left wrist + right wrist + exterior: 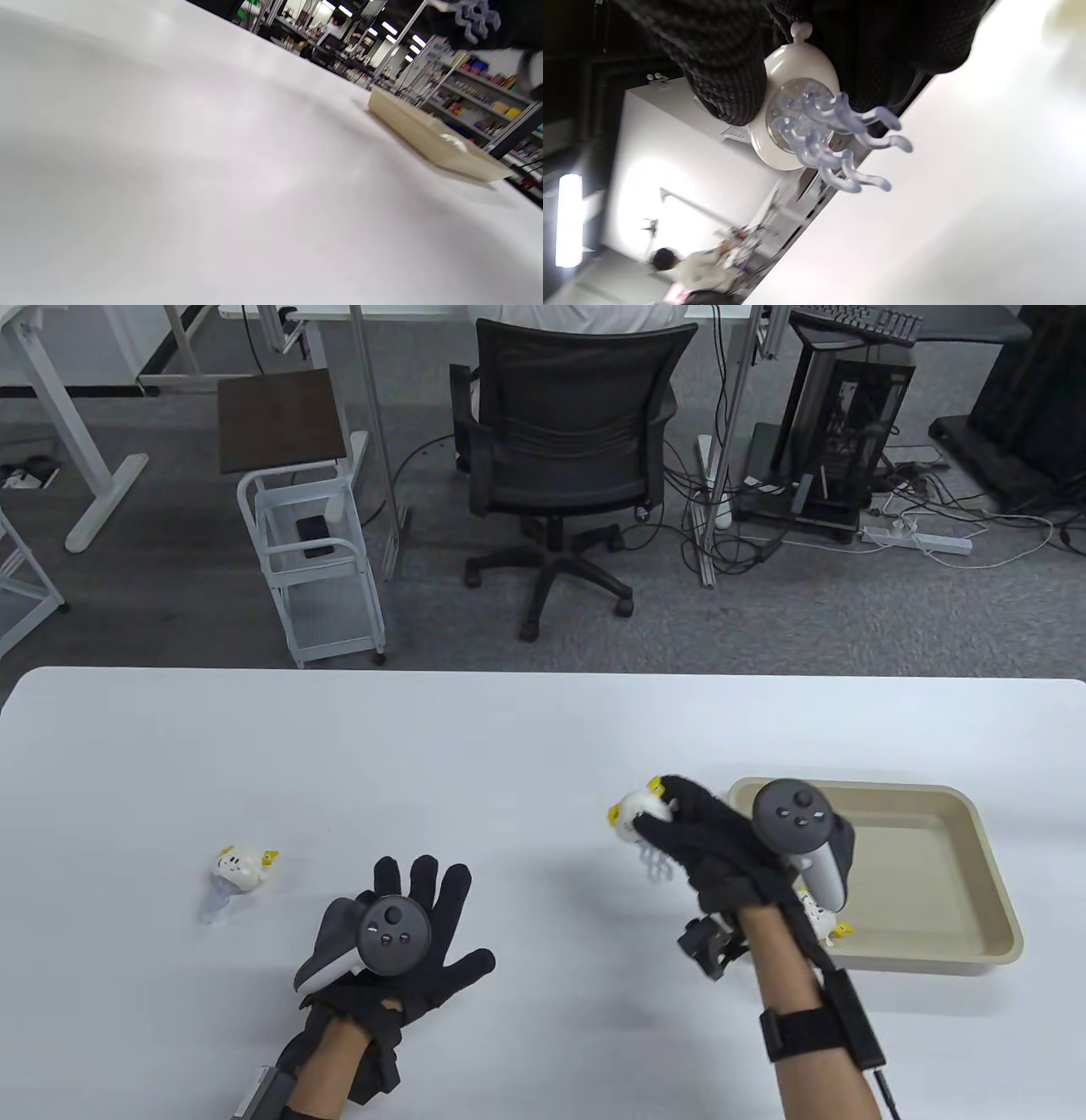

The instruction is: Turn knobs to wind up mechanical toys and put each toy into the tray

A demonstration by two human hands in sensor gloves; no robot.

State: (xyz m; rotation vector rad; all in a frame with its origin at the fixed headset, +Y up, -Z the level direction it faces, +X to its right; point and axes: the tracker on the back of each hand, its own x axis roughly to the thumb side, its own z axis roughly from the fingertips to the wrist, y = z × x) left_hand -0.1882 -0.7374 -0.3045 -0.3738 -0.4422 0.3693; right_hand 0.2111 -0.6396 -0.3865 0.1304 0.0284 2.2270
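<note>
My right hand (679, 823) holds a white wind-up toy (638, 813) with yellow ears and pale blue tentacle legs above the table, just left of the beige tray (976, 848). The right wrist view looks at the toy's (797, 114) underside, with gloved fingers (729, 80) curled round its body. A second toy (827, 923) lies in the tray's near left corner, partly hidden behind my right wrist. A third toy (242, 869) lies on the table at the left. My left hand (420, 912) lies flat on the table with fingers spread, to the right of that toy.
The white table (509, 746) ends at its far edge, with an office chair (568, 449) and a seated person beyond it. The left wrist view shows bare table top and the tray (432, 135) from the side.
</note>
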